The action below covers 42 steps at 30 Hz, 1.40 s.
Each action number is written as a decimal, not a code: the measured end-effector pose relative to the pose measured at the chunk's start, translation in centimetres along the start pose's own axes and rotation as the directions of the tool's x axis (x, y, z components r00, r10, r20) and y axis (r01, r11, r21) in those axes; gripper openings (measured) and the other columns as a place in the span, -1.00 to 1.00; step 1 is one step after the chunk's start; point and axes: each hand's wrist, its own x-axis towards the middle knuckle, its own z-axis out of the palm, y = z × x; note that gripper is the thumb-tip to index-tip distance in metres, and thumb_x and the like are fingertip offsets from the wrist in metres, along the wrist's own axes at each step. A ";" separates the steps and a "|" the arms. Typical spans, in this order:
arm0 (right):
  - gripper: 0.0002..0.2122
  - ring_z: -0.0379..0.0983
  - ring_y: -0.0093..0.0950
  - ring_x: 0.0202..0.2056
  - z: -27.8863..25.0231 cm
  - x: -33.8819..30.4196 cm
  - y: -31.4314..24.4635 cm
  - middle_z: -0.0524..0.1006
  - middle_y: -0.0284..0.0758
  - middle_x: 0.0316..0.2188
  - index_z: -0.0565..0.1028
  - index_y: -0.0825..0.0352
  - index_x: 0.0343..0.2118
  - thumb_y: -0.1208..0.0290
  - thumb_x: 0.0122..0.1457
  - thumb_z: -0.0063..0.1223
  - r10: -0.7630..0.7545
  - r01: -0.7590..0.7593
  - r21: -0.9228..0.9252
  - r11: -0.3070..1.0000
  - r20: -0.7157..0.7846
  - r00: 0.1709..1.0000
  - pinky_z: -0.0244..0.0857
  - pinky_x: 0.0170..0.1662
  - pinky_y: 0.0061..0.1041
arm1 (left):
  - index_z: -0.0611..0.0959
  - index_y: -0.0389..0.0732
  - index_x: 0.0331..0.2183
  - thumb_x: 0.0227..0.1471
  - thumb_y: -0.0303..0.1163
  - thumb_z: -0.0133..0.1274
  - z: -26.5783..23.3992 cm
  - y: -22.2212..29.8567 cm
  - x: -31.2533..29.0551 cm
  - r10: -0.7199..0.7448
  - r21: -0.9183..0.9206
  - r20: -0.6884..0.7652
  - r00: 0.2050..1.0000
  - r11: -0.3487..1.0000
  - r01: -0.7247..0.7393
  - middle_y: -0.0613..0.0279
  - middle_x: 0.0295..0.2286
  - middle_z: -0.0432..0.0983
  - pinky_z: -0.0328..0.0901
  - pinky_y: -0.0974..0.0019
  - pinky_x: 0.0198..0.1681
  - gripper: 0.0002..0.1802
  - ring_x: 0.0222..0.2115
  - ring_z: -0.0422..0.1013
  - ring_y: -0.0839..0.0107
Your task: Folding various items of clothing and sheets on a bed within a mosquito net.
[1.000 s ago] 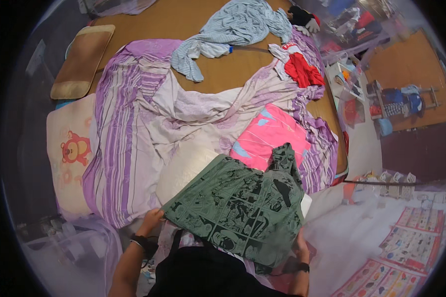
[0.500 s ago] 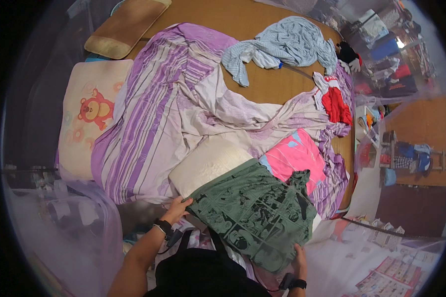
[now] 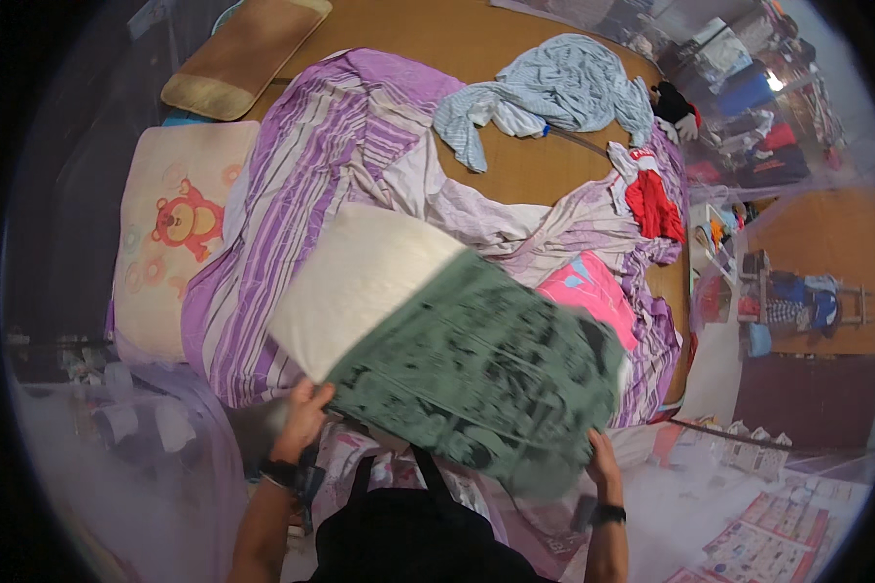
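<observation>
A cream pillow (image 3: 369, 277) lies slantwise before me, its right part inside a green pillowcase (image 3: 486, 374) with a dark picture print. My left hand (image 3: 304, 420) is closed on the near corner of the pillowcase's mouth, where the bare pillow comes out. At the far right end, the fingers of my right hand (image 3: 603, 461) grip the near edge of the same pillowcase. The cloth is slightly smeared by motion. Partly covered behind the case is a pink pillow (image 3: 591, 291).
A purple-and-white striped sheet (image 3: 292, 243) lies rumpled under the pillows. Beyond it are a light blue checked cloth (image 3: 578, 83) and a red garment (image 3: 654, 206). A bear-print pillow (image 3: 146, 282) and a brown pillow (image 3: 248, 58) lie left. Sheer netting (image 3: 146, 457) surrounds the bed.
The pillow and pillowcase have swung up and left, and more bare pillow shows. My right hand has risen with the case's end; my left hand has shifted left.
</observation>
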 end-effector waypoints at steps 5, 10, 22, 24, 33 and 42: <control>-0.57 0.35 -0.48 -0.18 8.5 7.2 -1.3 0.40 -0.27 -0.19 0.24 0.40 -0.02 0.30 0.07 -0.02 -0.122 0.301 -0.616 0.728 0.316 0.941 0.26 -0.18 -0.53 | 0.41 -0.23 -0.26 0.03 -0.42 -0.15 -9.4 -2.0 0.7 -0.071 0.221 -0.093 0.993 0.971 0.090 0.22 -0.32 0.39 0.33 0.26 -0.28 -0.81 -0.30 0.35 0.45; -0.51 0.40 -0.46 -0.26 8.7 4.6 5.3 0.41 -0.34 -0.22 0.25 0.26 -0.01 0.10 0.03 -0.02 0.497 -0.153 -0.739 0.656 0.270 0.825 0.34 -0.28 -0.41 | 0.41 -0.17 -0.36 -0.02 -0.32 -0.10 -9.6 -2.2 -0.8 -0.281 0.389 -0.151 0.948 0.864 0.319 0.27 -0.40 0.39 0.31 0.38 -0.36 -0.84 -0.38 0.36 0.49; -0.30 0.39 -0.33 -0.25 10.7 -3.2 16.2 0.37 -0.15 -0.15 0.24 0.40 -0.06 -0.18 -0.06 -0.07 0.576 -0.528 -0.309 0.791 0.082 0.814 0.33 -0.23 -0.34 | 0.40 -0.16 -0.32 0.04 -0.30 -0.12 -14.0 -3.2 1.5 -0.416 0.394 -0.031 0.909 0.831 0.394 0.23 -0.38 0.42 0.32 0.34 -0.39 -0.83 -0.36 0.37 0.42; -0.33 0.38 -0.32 -0.30 11.8 -5.6 17.0 0.40 -0.15 -0.20 0.21 0.42 -0.04 -0.13 -0.02 -0.08 0.599 -0.538 -0.315 0.782 0.139 0.789 0.32 -0.27 -0.35 | 0.41 -0.17 -0.34 0.05 -0.36 -0.14 -12.7 -2.2 3.0 -0.335 0.368 0.031 0.942 0.880 0.301 0.24 -0.41 0.43 0.32 0.39 -0.46 -0.88 -0.43 0.38 0.44; -0.26 0.28 -0.20 -0.21 8.6 -27.7 -0.1 0.20 -0.07 -0.04 0.08 0.34 0.06 -0.15 -0.05 -0.08 -0.258 0.234 -0.308 0.922 -0.039 0.965 0.20 -0.13 -0.24 | 0.43 -0.17 -0.32 0.02 -0.30 -0.10 -12.2 2.1 5.5 -0.321 0.406 0.005 0.947 0.866 0.291 0.27 -0.43 0.44 0.29 0.46 -0.47 -0.82 -0.46 0.38 0.49; -0.21 0.18 -0.14 -0.10 10.1 -24.8 -10.2 0.07 -0.06 0.03 0.01 0.26 0.10 -0.20 -0.10 -0.08 -0.776 0.780 -0.384 0.494 0.211 0.595 0.09 -0.05 -0.20 | 0.42 -0.15 -0.30 0.08 -0.32 -0.16 -3.5 3.0 -1.1 -0.255 0.429 0.018 0.967 0.875 0.224 0.29 -0.38 0.43 0.30 0.47 -0.40 -0.84 -0.41 0.38 0.53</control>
